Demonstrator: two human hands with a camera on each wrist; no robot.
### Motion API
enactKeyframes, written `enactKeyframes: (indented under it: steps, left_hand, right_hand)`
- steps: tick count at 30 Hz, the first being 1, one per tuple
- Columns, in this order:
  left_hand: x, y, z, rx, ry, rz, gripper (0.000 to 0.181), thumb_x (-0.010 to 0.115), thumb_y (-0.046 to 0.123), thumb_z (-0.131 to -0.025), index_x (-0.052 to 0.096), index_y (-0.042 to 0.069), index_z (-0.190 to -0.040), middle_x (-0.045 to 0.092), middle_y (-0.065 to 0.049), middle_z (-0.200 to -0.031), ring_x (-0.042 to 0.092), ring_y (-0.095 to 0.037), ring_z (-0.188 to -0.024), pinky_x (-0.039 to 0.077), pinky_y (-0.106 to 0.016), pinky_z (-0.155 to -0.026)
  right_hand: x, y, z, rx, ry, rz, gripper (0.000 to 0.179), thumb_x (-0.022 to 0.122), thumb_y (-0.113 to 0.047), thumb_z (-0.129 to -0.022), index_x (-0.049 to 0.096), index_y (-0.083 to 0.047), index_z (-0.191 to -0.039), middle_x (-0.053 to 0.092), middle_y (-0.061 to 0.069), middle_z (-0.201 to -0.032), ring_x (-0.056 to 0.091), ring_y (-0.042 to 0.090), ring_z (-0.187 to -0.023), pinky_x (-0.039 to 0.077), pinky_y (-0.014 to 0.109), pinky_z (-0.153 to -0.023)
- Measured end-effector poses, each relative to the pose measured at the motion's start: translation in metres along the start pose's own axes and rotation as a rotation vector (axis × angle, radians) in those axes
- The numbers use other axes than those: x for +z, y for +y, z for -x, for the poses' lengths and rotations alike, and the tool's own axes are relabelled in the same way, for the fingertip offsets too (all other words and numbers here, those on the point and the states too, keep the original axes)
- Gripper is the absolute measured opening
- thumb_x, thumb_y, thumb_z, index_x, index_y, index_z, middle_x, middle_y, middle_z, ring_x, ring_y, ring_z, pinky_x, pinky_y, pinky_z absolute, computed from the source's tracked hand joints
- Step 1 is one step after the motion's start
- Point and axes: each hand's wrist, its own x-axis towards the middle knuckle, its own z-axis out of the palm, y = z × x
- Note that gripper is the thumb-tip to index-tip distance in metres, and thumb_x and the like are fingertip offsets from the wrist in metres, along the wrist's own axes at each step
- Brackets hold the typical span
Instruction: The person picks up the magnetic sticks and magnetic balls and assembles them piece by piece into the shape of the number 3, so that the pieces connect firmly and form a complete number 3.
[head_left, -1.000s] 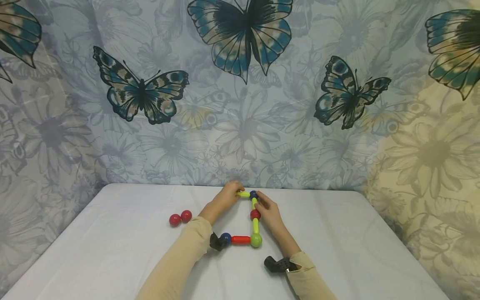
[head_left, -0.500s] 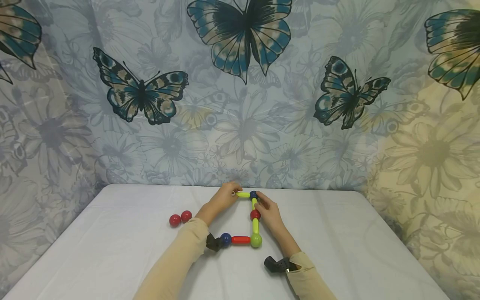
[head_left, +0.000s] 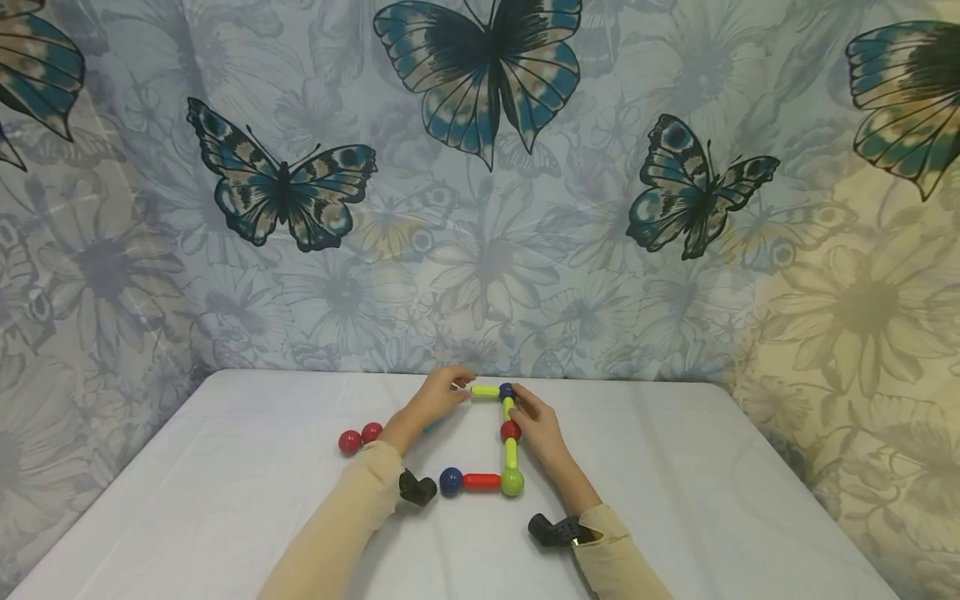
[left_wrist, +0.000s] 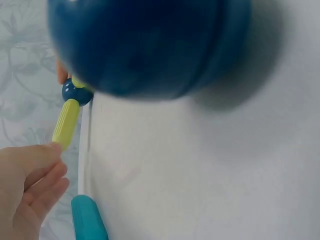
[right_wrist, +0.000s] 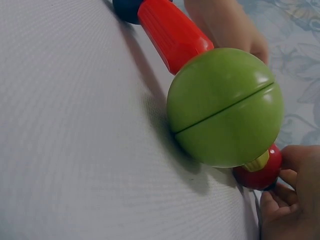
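A ball-and-rod toy frame lies on the table, made of a yellow rod [head_left: 485, 391], a far blue ball [head_left: 506, 390], a red ball [head_left: 510, 430], a green ball [head_left: 512, 482], a red rod [head_left: 482, 482], a near blue ball [head_left: 452, 481] and further yellow rods. My left hand [head_left: 437, 397] is at the far rod's free end, fingers apart; in the left wrist view its thumb is at that end. My right hand [head_left: 538, 423] holds the frame's right side, fingertips by the far blue ball and the red ball. Its fingers look curled in the right wrist view.
Two loose red balls [head_left: 349, 442] sit left of my left wrist. A teal rod [left_wrist: 89, 220] lies under my left hand, mostly hidden in the head view. Black wrist cameras [head_left: 417, 487] hang near the frame. The table's far edge meets a butterfly-patterned backdrop [head_left: 495, 275].
My left hand has let go of the far yellow rod and drawn back to the left, uncovering its end and part of the teal rod. My right hand has stayed in place.
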Motion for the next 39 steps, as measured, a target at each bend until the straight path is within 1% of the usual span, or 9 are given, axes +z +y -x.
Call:
enactKeyframes:
  steps: [6,11,15,18,23,29,33,38,39]
  left_hand:
    - [-0.006,-0.004,0.007,0.016,0.020,0.034,0.030,0.067,0.003,-0.089,0.064,-0.003,-0.119,0.067,-0.018,-0.118,0.064,-0.031,-0.107,0.054,-0.042,-0.094]
    - [-0.013,-0.006,0.013,0.052,0.032,0.046,0.033,0.067,0.003,-0.089,0.063,-0.004,-0.120,0.066,-0.021,-0.117,0.064,-0.032,-0.106,0.054,-0.043,-0.093]
    - [-0.018,-0.006,0.020,0.030,0.029,0.050,0.037,0.069,0.005,-0.088,0.061,-0.003,-0.124,0.065,-0.021,-0.120,0.063,-0.032,-0.108,0.053,-0.043,-0.095]
    - [-0.023,-0.005,0.025,0.021,0.039,0.029,0.037,0.070,0.006,-0.088,0.062,-0.001,-0.123,0.065,-0.020,-0.120,0.064,-0.032,-0.108,0.053,-0.044,-0.095]
    - [-0.030,-0.004,0.035,0.028,0.054,0.002,0.036,0.071,0.006,-0.087,0.063,0.001,-0.122,0.066,-0.019,-0.119,0.064,-0.032,-0.108,0.054,-0.044,-0.094]
    - [-0.039,-0.005,0.046,0.034,0.023,0.018,0.038,0.071,0.009,-0.088,0.061,0.001,-0.124,0.063,-0.019,-0.122,0.063,-0.034,-0.110,0.052,-0.047,-0.096]
    - [-0.045,-0.006,0.054,0.010,-0.007,0.047,0.041,0.070,0.011,-0.089,0.059,0.004,-0.127,0.061,-0.019,-0.127,0.061,-0.034,-0.114,0.049,-0.050,-0.099]
    - [-0.054,-0.008,0.061,-0.029,-0.046,0.031,0.042,0.071,0.016,-0.089,0.060,0.007,-0.129,0.062,-0.017,-0.128,0.060,-0.032,-0.116,0.049,-0.049,-0.101]
    - [-0.055,-0.009,0.062,-0.038,-0.052,0.029,0.042,0.071,0.016,-0.089,0.060,0.008,-0.128,0.062,-0.016,-0.128,0.060,-0.031,-0.116,0.049,-0.048,-0.101]
  right_hand:
    - [0.000,0.000,0.002,0.009,0.005,0.013,0.049,0.057,-0.006,-0.094,0.049,-0.003,-0.142,0.045,0.016,-0.150,0.043,0.031,-0.140,0.038,0.038,-0.112]
    - [-0.001,0.000,0.002,0.011,0.003,0.003,0.050,0.058,-0.006,-0.093,0.048,-0.005,-0.142,0.044,0.014,-0.151,0.042,0.029,-0.141,0.038,0.036,-0.113]
    - [-0.001,0.000,0.002,0.003,0.002,0.005,0.050,0.057,-0.005,-0.093,0.048,-0.004,-0.142,0.044,0.015,-0.151,0.041,0.030,-0.141,0.038,0.037,-0.112]
    - [-0.001,0.001,0.002,-0.008,-0.004,0.009,0.049,0.057,-0.005,-0.094,0.048,-0.003,-0.142,0.044,0.017,-0.151,0.042,0.031,-0.140,0.038,0.038,-0.112]
    - [0.000,0.001,0.002,-0.021,-0.010,0.002,0.049,0.057,-0.003,-0.093,0.049,-0.002,-0.141,0.044,0.018,-0.151,0.042,0.033,-0.140,0.038,0.039,-0.113]
    - [0.001,-0.002,0.002,-0.009,-0.006,0.008,0.049,0.057,-0.005,-0.094,0.048,-0.002,-0.142,0.045,0.017,-0.150,0.043,0.031,-0.140,0.038,0.038,-0.112]
    - [0.001,-0.002,0.002,0.005,-0.003,0.014,0.050,0.058,-0.006,-0.093,0.047,-0.004,-0.143,0.045,0.015,-0.151,0.042,0.030,-0.141,0.038,0.037,-0.112]
    - [0.000,-0.003,0.002,-0.001,-0.005,0.015,0.051,0.057,-0.005,-0.093,0.047,-0.004,-0.143,0.044,0.016,-0.151,0.042,0.031,-0.141,0.039,0.038,-0.112]
    - [-0.001,-0.007,0.005,0.000,-0.010,0.011,0.050,0.057,-0.005,-0.093,0.047,-0.003,-0.143,0.044,0.017,-0.151,0.041,0.032,-0.141,0.038,0.039,-0.113]
